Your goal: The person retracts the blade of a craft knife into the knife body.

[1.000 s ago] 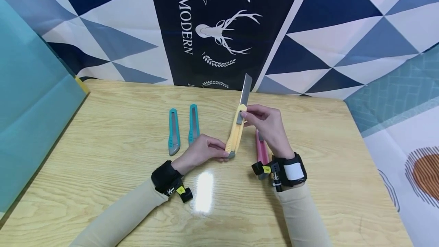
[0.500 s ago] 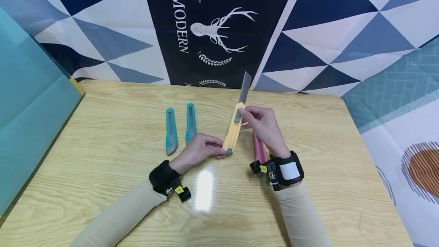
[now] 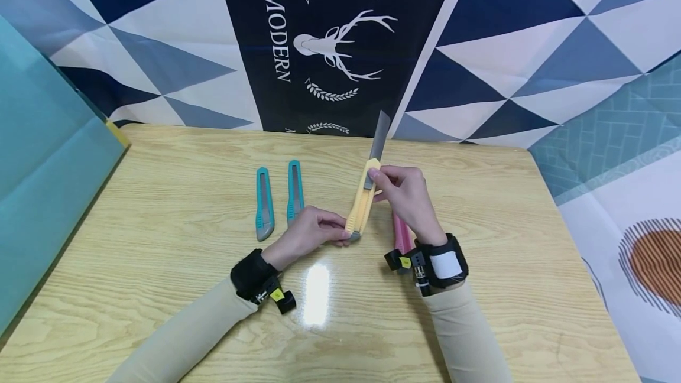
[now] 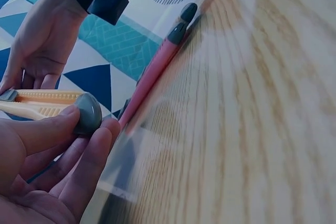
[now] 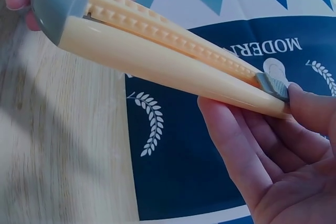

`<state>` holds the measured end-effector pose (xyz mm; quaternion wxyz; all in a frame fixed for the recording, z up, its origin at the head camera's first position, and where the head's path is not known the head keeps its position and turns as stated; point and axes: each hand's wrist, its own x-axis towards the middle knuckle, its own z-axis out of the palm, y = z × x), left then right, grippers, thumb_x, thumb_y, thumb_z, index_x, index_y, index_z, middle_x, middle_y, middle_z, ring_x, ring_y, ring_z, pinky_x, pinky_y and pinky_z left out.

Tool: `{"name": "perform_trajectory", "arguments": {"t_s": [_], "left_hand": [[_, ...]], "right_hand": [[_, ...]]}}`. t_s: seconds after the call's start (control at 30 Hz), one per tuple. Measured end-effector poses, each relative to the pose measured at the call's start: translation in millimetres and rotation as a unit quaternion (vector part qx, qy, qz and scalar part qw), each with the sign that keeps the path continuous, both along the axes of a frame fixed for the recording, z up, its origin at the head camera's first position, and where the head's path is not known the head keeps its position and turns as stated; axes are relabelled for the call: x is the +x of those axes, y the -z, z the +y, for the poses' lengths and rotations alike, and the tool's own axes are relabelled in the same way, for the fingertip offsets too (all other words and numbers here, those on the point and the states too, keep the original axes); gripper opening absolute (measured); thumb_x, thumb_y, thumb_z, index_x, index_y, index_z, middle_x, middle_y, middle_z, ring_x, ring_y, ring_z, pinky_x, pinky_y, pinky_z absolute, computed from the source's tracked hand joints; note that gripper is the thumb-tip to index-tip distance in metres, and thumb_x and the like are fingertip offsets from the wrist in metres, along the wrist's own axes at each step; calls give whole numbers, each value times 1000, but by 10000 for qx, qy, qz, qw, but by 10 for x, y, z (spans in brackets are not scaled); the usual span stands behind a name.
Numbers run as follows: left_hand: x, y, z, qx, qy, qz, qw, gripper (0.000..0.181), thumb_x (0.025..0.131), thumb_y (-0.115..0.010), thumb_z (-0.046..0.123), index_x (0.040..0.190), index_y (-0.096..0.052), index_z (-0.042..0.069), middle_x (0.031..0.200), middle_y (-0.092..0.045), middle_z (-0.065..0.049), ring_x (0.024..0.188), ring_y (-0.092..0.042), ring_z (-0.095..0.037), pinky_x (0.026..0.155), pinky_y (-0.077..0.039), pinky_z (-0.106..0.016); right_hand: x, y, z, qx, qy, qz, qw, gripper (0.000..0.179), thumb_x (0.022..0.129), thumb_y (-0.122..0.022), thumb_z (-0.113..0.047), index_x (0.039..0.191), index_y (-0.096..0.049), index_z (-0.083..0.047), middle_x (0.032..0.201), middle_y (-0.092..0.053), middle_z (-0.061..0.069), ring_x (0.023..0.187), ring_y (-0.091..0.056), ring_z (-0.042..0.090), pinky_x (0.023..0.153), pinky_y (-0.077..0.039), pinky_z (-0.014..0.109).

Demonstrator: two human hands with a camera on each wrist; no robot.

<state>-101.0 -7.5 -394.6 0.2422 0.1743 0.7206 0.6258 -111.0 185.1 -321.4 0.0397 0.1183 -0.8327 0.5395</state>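
Note:
Both hands hold a yellow utility knife (image 3: pixel 359 205) tilted above the table, its long grey blade (image 3: pixel 380 135) extended upward. My left hand (image 3: pixel 308 233) pinches the grey end cap (image 4: pixel 89 114) at the bottom. Near the top, my right hand (image 3: pixel 408 198) grips the body, its thumb on the grey slider (image 5: pixel 273 85). Two teal utility knives (image 3: pixel 264 203) lie to the left with blades inside their bodies; my left hand partly covers the lower end of the nearer one. Under my right wrist lies a pink utility knife (image 3: pixel 401 234), mostly hidden.
The wooden table (image 3: pixel 159 241) ends at a patterned backdrop (image 3: pixel 479 64) behind. A teal panel (image 3: pixel 53 164) stands along the left edge. In the left wrist view, another dark-ended tool (image 4: pixel 188 13) shows just beyond the pink knife.
The head view has shifted slightly. Both hands keep their hold on the yellow knife, and its blade stays extended at about the same length.

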Motion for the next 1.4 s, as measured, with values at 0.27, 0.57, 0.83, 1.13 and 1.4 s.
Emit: {"name": "perform_trajectory", "arguments": {"t_s": [0.27,0.57,0.83,1.13,1.4], "left_hand": [[-76,265,23,393,18,-435,9983,20,83,-69,9,101,-69,1,88,-71,-16,79,-66,-26,75,-56,-45],[-79,322,20,414,20,-407,9983,19,81,-72,14,98,-71,6,84,-72,-9,77,-66,-23,69,-58,-34],[-82,323,15,455,65,-491,9977,18,82,-71,14,98,-71,5,84,-72,-9,78,-66,-23,70,-58,-34],[-105,263,-32,416,-87,-419,9982,23,82,-71,20,101,-70,8,86,-72,-8,79,-66,-23,77,-56,-37],[-113,254,-29,470,-92,-290,9984,22,83,-70,16,102,-70,5,87,-72,-10,79,-66,-24,75,-56,-41]], "right_hand": [[-2,13,-4,-10,82,70,9999,19,93,-55,-3,95,-66,12,83,-66,26,66,-64,30,54,-57,22],[-3,16,-3,168,165,38,9997,18,92,-56,-4,96,-67,10,82,-67,24,63,-65,27,53,-55,20],[-69,134,50,60,103,-81,9999,18,91,-59,-6,98,-68,8,85,-68,22,66,-65,23,56,-57,23],[-19,52,-18,-49,317,-1,9995,19,92,-57,-8,100,-65,8,89,-67,20,71,-65,23,64,-58,33],[-149,306,86,-74,239,-260,9993,27,93,-58,-24,102,-66,0,89,-67,13,70,-64,17,61,-58,29]]}}
